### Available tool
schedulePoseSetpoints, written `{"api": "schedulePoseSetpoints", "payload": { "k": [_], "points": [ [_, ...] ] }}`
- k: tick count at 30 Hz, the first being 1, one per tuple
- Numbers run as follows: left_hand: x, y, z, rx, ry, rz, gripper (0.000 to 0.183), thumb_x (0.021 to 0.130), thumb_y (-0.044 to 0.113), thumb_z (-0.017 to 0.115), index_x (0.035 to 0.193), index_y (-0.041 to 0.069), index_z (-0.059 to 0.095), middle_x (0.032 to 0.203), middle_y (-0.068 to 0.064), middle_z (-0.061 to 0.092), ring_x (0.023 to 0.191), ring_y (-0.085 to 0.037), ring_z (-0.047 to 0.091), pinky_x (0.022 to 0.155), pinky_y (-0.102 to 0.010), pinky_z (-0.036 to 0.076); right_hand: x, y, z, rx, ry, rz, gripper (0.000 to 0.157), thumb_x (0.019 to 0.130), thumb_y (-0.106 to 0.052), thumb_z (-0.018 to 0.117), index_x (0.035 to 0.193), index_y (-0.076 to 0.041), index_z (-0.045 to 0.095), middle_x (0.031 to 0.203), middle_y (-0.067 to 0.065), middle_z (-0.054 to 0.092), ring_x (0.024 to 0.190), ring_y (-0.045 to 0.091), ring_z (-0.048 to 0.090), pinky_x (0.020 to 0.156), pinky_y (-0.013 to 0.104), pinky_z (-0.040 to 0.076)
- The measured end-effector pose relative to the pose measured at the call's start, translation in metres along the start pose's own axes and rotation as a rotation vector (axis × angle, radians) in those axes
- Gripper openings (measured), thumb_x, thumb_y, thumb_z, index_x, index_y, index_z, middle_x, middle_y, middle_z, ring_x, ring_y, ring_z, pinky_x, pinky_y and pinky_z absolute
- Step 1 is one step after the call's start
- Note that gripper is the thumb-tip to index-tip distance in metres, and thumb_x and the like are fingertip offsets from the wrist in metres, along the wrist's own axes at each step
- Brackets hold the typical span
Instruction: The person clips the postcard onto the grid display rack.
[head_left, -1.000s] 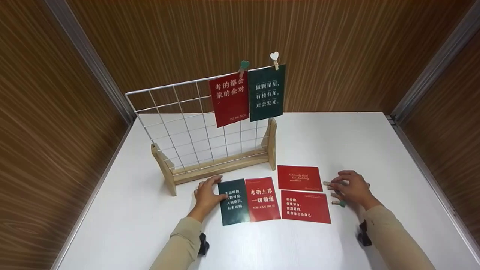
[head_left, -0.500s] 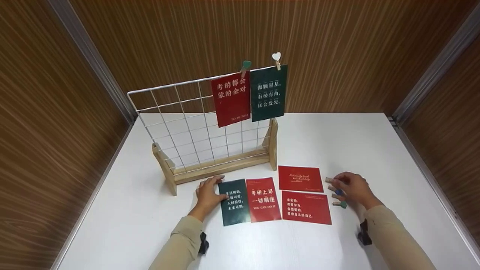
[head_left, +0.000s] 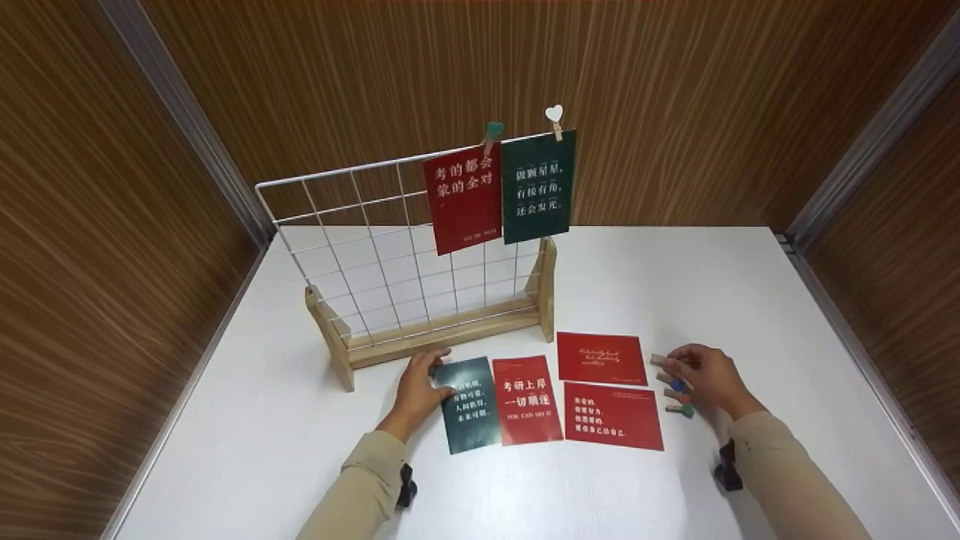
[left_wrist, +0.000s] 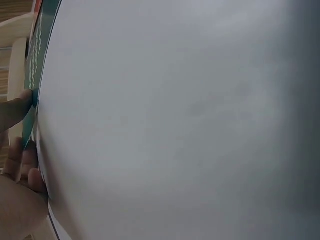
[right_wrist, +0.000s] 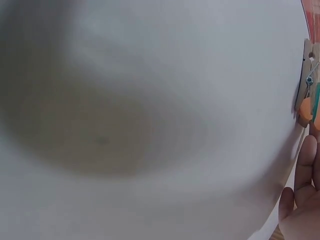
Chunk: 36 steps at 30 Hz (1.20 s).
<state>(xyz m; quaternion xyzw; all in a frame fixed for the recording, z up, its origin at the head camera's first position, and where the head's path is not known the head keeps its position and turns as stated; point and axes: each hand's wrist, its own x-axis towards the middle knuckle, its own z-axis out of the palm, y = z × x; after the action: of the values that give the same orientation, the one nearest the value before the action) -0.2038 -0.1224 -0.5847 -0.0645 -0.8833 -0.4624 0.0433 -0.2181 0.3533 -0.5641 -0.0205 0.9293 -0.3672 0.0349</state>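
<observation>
My left hand (head_left: 418,391) is at the left edge of a dark green card (head_left: 472,409), pinching it with the thumb on its face. In the left wrist view, the green card (left_wrist: 42,55) stands slightly raised between thumb and fingers. Beside it lies a red card (head_left: 527,401). My right hand (head_left: 711,377) pinches a small wooden clothespin (head_left: 658,360); its far end is hidden by the fingers. Below that lie several more clothespins, among them one with a blue top (head_left: 677,385) and one with a green heart (head_left: 686,410).
A white wire grid (head_left: 360,225) stands in a wooden base (head_left: 450,324) behind the cards. A red card (head_left: 463,210) and a green card (head_left: 538,199) hang on it from heart clothespins. Two wide red cards (head_left: 600,358) lie right of centre on the white table (head_left: 660,285).
My right hand has settled on the top clothespin, uncovering the blue-topped one. The fingers of my left hand have drawn in on the green card, whose left edge has lifted and shifted slightly.
</observation>
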Motion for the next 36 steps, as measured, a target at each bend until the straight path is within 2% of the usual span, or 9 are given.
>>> {"api": "schedulePoseSetpoints", "payload": {
  "k": [5, 10, 16, 18, 21, 25, 29, 32, 36],
  "points": [
    [0.0, 0.001, -0.001, -0.025, -0.019, -0.001, 0.065, 0.07, -0.006, 0.08, 0.129, 0.005, 0.054, 0.111, -0.014, 0.053, 0.092, -0.026, 0.055, 0.079, -0.039, 0.049, 0.0, -0.003, -0.002, 0.02, -0.008, 0.017, 0.025, 0.094, -0.022, 0.062, 0.109, -0.003, 0.063, 0.096, 0.009, 0.064, 0.091, 0.025, 0.057, 0.084, 0.04, 0.049],
    [-0.001, 0.005, -0.005, -0.082, -0.05, -0.073, 0.066, 0.074, -0.004, 0.078, 0.134, 0.002, 0.05, 0.112, -0.017, 0.055, 0.093, -0.027, 0.057, 0.076, -0.038, 0.05, 0.002, -0.005, -0.005, 0.048, 0.004, 0.027, 0.026, 0.094, -0.023, 0.062, 0.111, -0.003, 0.064, 0.099, 0.01, 0.065, 0.092, 0.025, 0.058, 0.085, 0.038, 0.048],
    [0.001, 0.006, -0.011, -0.145, -0.049, -0.143, 0.059, 0.073, -0.002, 0.079, 0.127, -0.001, 0.056, 0.09, -0.006, 0.051, 0.081, -0.018, 0.05, 0.07, -0.032, 0.046, 0.004, -0.005, -0.01, 0.115, 0.056, -0.019, 0.03, 0.091, -0.028, 0.066, 0.108, -0.003, 0.066, 0.102, 0.011, 0.067, 0.093, 0.025, 0.062, 0.081, 0.025, 0.049],
    [0.002, 0.007, -0.014, -0.158, -0.041, -0.161, 0.054, 0.073, -0.001, 0.08, 0.123, -0.001, 0.059, 0.082, -0.004, 0.051, 0.076, -0.016, 0.048, 0.066, -0.029, 0.045, 0.007, -0.005, -0.011, 0.143, 0.081, -0.019, 0.03, 0.09, -0.031, 0.067, 0.105, -0.006, 0.067, 0.1, 0.008, 0.068, 0.092, 0.021, 0.063, 0.078, 0.02, 0.048],
    [0.003, 0.009, -0.019, -0.174, -0.035, -0.197, 0.05, 0.074, 0.002, 0.08, 0.12, -0.002, 0.06, 0.081, -0.005, 0.061, 0.074, -0.015, 0.052, 0.064, -0.029, 0.045, 0.012, -0.005, -0.013, 0.175, 0.108, -0.032, 0.029, 0.088, -0.033, 0.069, 0.103, -0.007, 0.068, 0.098, 0.004, 0.068, 0.088, 0.013, 0.06, 0.074, 0.016, 0.048],
    [0.006, 0.013, -0.028, -0.18, -0.04, -0.238, 0.047, 0.077, 0.006, 0.079, 0.118, -0.005, 0.06, 0.093, -0.011, 0.07, 0.081, -0.015, 0.061, 0.071, -0.032, 0.05, 0.016, -0.014, -0.019, 0.222, 0.124, -0.077, 0.03, 0.089, -0.029, 0.069, 0.103, -0.003, 0.068, 0.098, 0.008, 0.067, 0.084, 0.008, 0.06, 0.072, 0.015, 0.048],
    [0.01, 0.014, -0.037, -0.141, -0.04, -0.235, 0.025, 0.078, 0.011, 0.079, 0.087, -0.003, 0.06, 0.066, -0.001, 0.055, 0.064, -0.012, 0.048, 0.061, -0.027, 0.042, 0.02, -0.026, -0.026, 0.268, 0.134, -0.129, 0.03, 0.09, -0.022, 0.068, 0.105, 0.004, 0.066, 0.099, 0.015, 0.068, 0.083, 0.003, 0.062, 0.072, 0.014, 0.049],
    [0.011, 0.014, -0.042, -0.131, -0.035, -0.229, 0.03, 0.079, 0.011, 0.078, 0.072, 0.007, 0.049, 0.059, 0.003, 0.042, 0.057, -0.012, 0.039, 0.055, -0.027, 0.032, 0.024, -0.033, -0.031, 0.276, 0.144, -0.16, 0.03, 0.09, -0.02, 0.067, 0.105, 0.006, 0.066, 0.098, 0.014, 0.068, 0.083, 0.001, 0.063, 0.073, 0.014, 0.049],
    [0.012, 0.016, -0.051, -0.147, -0.032, -0.224, 0.022, 0.08, 0.01, 0.076, 0.073, 0.006, 0.056, 0.062, 0.002, 0.059, 0.058, -0.009, 0.048, 0.056, -0.025, 0.037, 0.03, -0.04, -0.038, 0.281, 0.157, -0.177, 0.03, 0.09, -0.02, 0.067, 0.105, 0.005, 0.066, 0.096, 0.01, 0.069, 0.082, 0.001, 0.063, 0.073, 0.014, 0.049]
  ]
}}
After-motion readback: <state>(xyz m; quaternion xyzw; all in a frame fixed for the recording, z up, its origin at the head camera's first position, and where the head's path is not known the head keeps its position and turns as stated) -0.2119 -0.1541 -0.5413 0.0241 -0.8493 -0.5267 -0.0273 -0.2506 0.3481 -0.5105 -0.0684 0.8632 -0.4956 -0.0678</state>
